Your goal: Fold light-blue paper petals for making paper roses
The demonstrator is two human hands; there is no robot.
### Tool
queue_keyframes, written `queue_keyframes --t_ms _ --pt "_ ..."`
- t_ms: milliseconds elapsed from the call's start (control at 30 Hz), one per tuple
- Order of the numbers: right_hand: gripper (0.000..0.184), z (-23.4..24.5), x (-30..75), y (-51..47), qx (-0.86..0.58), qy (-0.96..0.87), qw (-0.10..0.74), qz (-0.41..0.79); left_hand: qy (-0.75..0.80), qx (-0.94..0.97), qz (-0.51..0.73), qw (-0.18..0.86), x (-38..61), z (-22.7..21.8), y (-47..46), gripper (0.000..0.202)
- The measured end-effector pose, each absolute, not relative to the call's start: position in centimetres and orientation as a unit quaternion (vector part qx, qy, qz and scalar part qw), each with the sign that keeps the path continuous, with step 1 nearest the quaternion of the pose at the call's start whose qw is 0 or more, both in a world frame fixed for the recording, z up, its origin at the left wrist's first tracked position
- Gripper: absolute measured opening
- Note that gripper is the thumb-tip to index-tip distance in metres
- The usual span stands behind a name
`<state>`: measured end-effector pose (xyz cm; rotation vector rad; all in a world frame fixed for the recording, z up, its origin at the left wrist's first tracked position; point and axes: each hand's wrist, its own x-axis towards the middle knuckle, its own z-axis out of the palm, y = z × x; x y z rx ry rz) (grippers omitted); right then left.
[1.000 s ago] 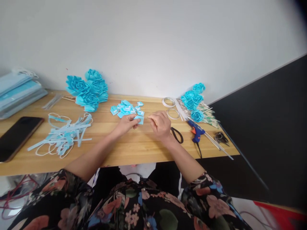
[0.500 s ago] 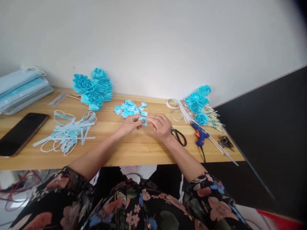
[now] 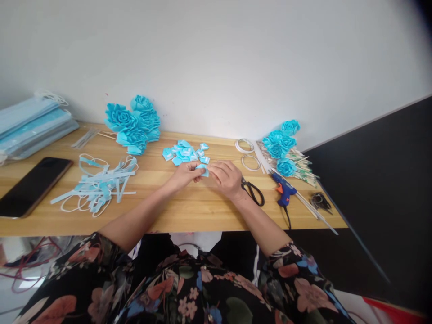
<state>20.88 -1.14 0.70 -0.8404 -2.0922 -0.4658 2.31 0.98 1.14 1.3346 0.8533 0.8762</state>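
A small blue folded petal piece (image 3: 202, 169) is pinched between the thumb and fingers of my left hand (image 3: 185, 175). At the piece's right edge, my right hand (image 3: 227, 177) has its fingers drawn together; they seem to grip that edge, though the fingertips are partly hidden. Just behind both hands lies a pile of similar blue petal pieces (image 3: 184, 152), some with white patches. Black-handled scissors (image 3: 254, 192) rest beside my right wrist, their blades hidden by the hand.
Blue flowers (image 3: 131, 123) stand at back left, with more flowers (image 3: 278, 143) at right. Cut mask strips and loops (image 3: 101, 184), a phone (image 3: 33, 186) and packed masks (image 3: 33, 123) lie left. Tape rolls (image 3: 245, 146), a blue glue gun (image 3: 285, 189) and thin sticks (image 3: 313, 209) lie right.
The view has shifted slightly, so the table's things sit a little further right. Both hands keep almost the same pose around the blue petal piece.
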Motion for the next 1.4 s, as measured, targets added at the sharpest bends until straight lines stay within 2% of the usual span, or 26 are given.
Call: queue_keyframes --t_ms 367,867,1233,1400 --pt "0.018 0.6 21.1 -1.3 -0.345 -0.84 0.387 -0.16 0.377 0.574 0.387 0.616 2.3 1.1 1.0 0.027" --pt "0.021 -0.4 21.4 -0.9 -0.315 -0.848 0.402 -0.145 0.371 0.581 0.381 0.616 2.2 0.4 1.2 0.033" --pt "0.021 -0.4 21.4 -0.9 -0.317 -0.849 0.407 -0.115 0.349 0.556 0.378 0.653 2.0 0.1 1.2 0.033" --pt "0.021 -0.5 21.6 -0.7 -0.349 -0.849 0.383 -0.106 0.325 0.52 0.383 0.691 2.1 0.1 1.4 0.032"
